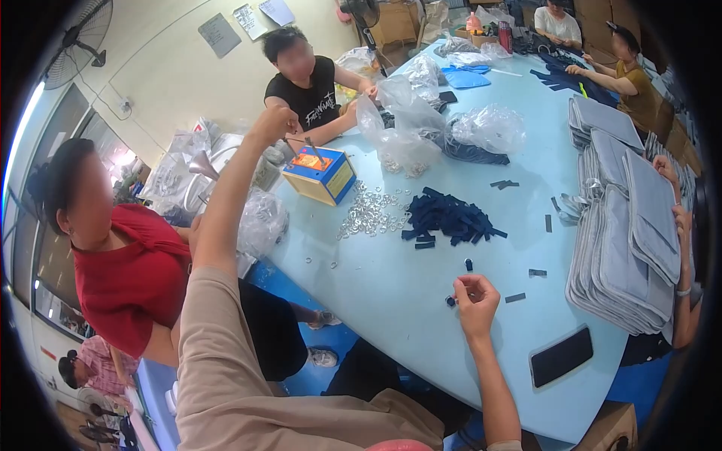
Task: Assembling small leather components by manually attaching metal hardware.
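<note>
Tan shirt closest; R hand at sm. dk-blue piece.

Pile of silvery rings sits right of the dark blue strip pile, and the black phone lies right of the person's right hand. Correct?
Not quite: the head view shows the silvery rings to the left of the dark blue strip pile, not the right. The black phone does lie right of the person's right hand.
</note>
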The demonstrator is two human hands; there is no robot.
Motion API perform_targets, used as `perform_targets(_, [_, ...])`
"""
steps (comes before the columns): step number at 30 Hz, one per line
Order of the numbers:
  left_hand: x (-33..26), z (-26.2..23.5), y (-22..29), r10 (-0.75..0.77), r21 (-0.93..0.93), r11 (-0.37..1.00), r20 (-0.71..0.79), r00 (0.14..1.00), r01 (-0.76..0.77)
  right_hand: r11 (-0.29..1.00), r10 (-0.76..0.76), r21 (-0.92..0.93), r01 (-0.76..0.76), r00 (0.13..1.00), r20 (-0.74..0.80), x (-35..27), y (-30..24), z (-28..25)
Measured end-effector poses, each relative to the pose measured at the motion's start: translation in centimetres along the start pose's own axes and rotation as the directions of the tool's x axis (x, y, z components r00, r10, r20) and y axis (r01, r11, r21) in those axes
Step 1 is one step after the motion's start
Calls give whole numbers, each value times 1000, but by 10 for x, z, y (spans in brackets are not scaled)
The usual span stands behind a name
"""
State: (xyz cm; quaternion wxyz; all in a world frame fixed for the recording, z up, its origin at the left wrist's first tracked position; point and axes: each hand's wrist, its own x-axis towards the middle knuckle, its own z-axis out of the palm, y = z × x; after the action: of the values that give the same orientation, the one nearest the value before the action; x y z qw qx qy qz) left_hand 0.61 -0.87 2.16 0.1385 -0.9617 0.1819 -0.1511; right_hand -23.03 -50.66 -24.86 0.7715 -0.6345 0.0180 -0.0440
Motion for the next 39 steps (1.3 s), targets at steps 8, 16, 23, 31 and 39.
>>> perform_targets(8, [-12,10,8,-17,-25,1000,29,999,18,1000,1,-26,0,1000,29,1,-1,2])
perform_targets(16, [-16,16,16,-68,6,998,29,997,68,999,2,-39,0,999,53,0,0,1])
perform_targets(23, [-17,18,19,-58,110,993,68,996,50,997,-6,-71,10,998,59,1,2,0])
perform_targets(31, [-19,18,21,-5,121,993,66,998,-3,997,1,-80,5,998,68,1,5,-1])
perform_targets(39, [-22,20,17,-21,126,992,34,999,17,997,-19,-75,24,998,65,1,4,1])
